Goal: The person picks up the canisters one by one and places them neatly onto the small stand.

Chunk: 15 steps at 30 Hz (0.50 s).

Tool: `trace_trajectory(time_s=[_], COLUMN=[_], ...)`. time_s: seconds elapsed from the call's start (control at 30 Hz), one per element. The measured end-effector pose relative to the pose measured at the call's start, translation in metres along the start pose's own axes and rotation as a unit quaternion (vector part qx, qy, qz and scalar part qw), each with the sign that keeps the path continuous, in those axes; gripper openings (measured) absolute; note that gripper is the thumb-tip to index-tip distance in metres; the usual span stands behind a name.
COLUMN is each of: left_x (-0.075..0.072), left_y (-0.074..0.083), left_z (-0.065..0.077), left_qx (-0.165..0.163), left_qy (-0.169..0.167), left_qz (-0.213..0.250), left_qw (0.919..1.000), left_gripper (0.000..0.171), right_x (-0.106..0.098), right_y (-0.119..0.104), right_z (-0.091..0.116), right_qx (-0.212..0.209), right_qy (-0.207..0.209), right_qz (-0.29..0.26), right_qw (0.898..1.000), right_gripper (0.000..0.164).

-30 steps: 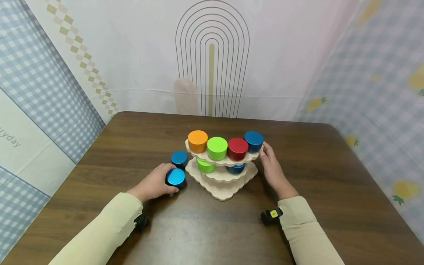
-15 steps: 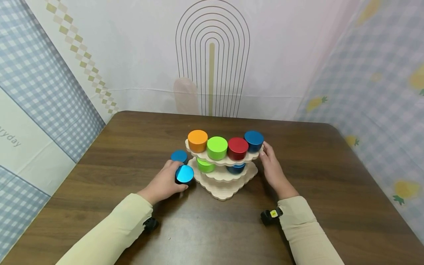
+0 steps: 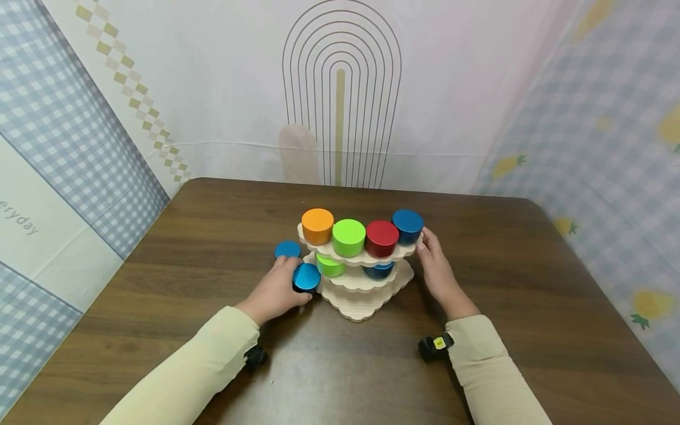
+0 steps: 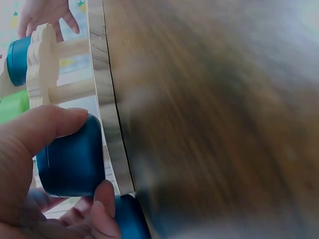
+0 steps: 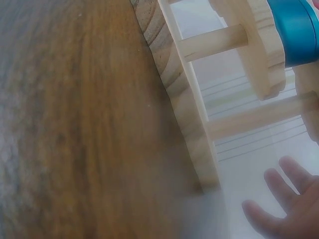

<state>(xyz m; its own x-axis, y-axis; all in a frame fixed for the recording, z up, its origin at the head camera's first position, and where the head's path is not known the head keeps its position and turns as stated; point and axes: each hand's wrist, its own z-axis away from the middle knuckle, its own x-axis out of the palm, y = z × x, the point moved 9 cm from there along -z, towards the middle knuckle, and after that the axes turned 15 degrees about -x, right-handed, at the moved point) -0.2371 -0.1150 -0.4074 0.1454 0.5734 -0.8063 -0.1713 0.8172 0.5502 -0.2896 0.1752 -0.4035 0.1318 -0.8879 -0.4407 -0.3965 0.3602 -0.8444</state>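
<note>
My left hand (image 3: 272, 293) grips a small round blue tin (image 3: 306, 277) at the left edge of a three-tier wooden stand (image 3: 357, 308). In the left wrist view the thumb lies across one side of this blue tin (image 4: 75, 162), fingers round the other, above the bottom tier. My right hand (image 3: 438, 276) is at the stand's right side, fingertips right at the top tier's edge; in the right wrist view its fingers are extended. On the top tier sit orange (image 3: 317, 227), green (image 3: 349, 238), red (image 3: 382, 239) and blue tins (image 3: 408, 228).
Behind my left hand another blue tin (image 3: 287, 249) stands on the brown wooden table (image 3: 340, 378), partly hidden. The middle tier bears a green tin (image 3: 330, 267) and a blue tin (image 3: 378, 272), both partly covered by the top tier. A patterned cloth (image 3: 228, 88) hangs behind the table.
My left hand has carried the blue tin rightward and slightly away from me, from beside the stand to over its left edge. The right hand has stayed in place.
</note>
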Motion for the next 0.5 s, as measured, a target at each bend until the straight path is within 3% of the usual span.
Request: trace_trajectory(time_s=[0.5], left_x=[0.01], left_y=[0.014], left_z=[-0.011], left_qx=[-0.007], left_qy=[-0.006], left_qz=[0.03], left_qw=[0.9995], left_gripper=[0.073], right_x=[0.0], right_y=[-0.003], right_z=[0.0], right_qx=[-0.008], right_qy=[0.004], right_qz=[-0.013], right_qw=[1.0], right_gripper=[0.053])
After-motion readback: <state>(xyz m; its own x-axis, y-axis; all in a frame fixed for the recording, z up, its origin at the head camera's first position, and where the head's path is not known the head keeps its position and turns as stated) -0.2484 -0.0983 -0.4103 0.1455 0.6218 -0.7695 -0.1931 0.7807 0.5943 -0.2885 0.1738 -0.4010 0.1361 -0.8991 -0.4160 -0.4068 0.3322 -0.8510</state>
